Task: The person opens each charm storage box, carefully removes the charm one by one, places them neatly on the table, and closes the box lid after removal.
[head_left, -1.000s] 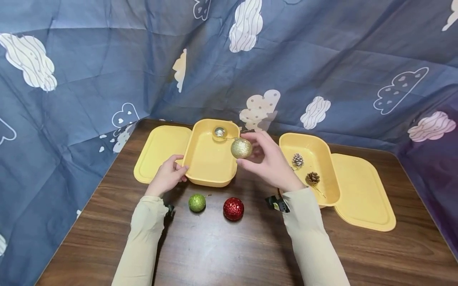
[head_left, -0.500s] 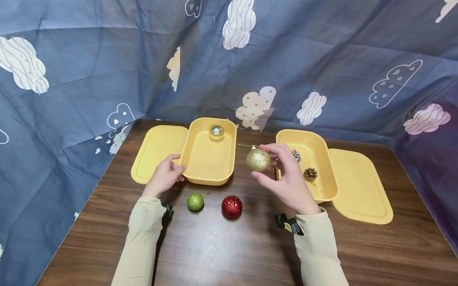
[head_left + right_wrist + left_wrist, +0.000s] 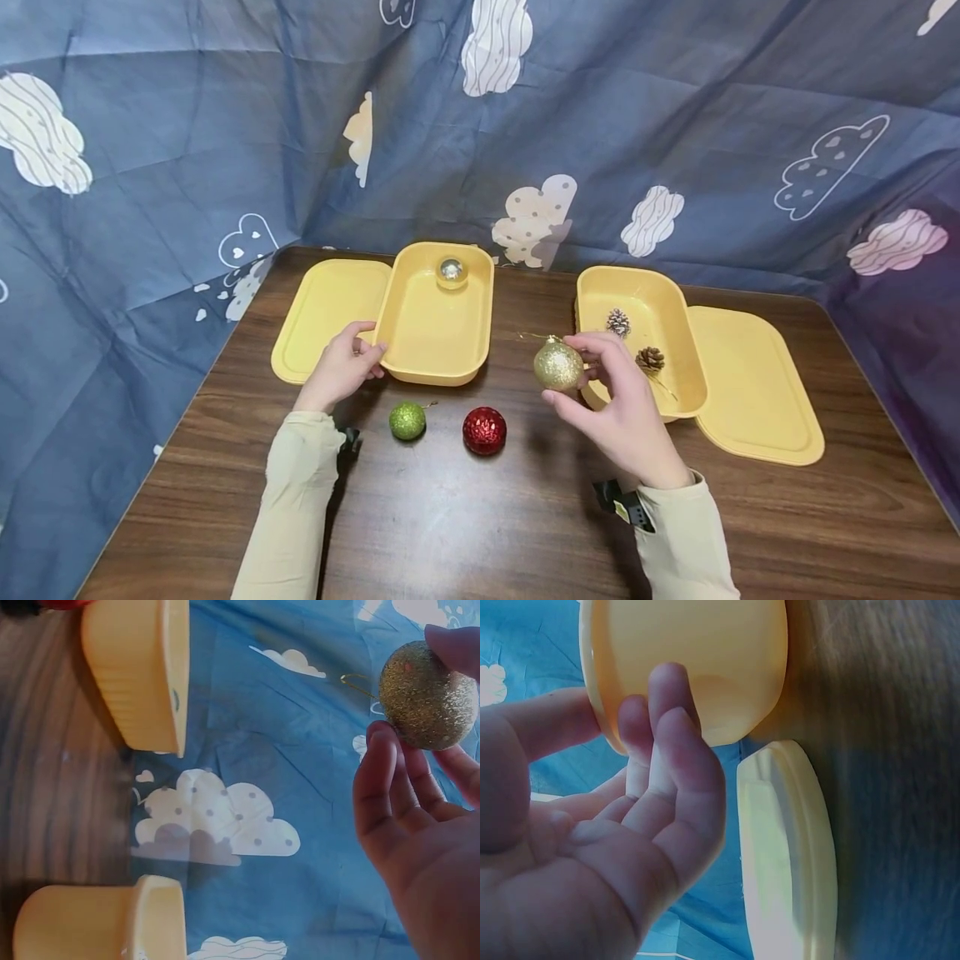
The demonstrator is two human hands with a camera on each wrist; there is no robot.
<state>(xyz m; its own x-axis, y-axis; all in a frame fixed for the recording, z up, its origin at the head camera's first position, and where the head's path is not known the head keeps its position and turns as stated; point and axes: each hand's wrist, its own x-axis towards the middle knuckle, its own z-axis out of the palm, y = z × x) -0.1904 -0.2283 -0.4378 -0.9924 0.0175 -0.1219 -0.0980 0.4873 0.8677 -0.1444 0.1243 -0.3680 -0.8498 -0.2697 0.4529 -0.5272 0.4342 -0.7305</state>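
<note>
My right hand [image 3: 626, 404] pinches a glittery gold bauble [image 3: 558, 365] between thumb and fingers, held in the air left of the right-hand yellow box. A thin gold loop sticks out from the bauble's cap. My left hand [image 3: 343, 367] grips the near left corner of the left yellow box [image 3: 435, 377], thumb at the rim and fingers against the outer wall [image 3: 727, 682]. Inside that box, a shiny silver-gold bauble [image 3: 452, 272] lies near the far end. On the table in front sit a green glitter bauble [image 3: 407, 421] and a red faceted bauble [image 3: 484, 431].
The right yellow box [image 3: 693, 367] holds a frosted pinecone [image 3: 618, 322] and a brown pinecone [image 3: 650, 360]. One yellow lid [image 3: 757, 387] lies right of it, another lid [image 3: 322, 312] left of the left box. A blue cloud-print cloth [image 3: 420, 125] hangs behind the wooden table.
My right hand has carried the gold bauble away from the left box's right rim, rightward and nearer to me. My left hand keeps its grip on the box.
</note>
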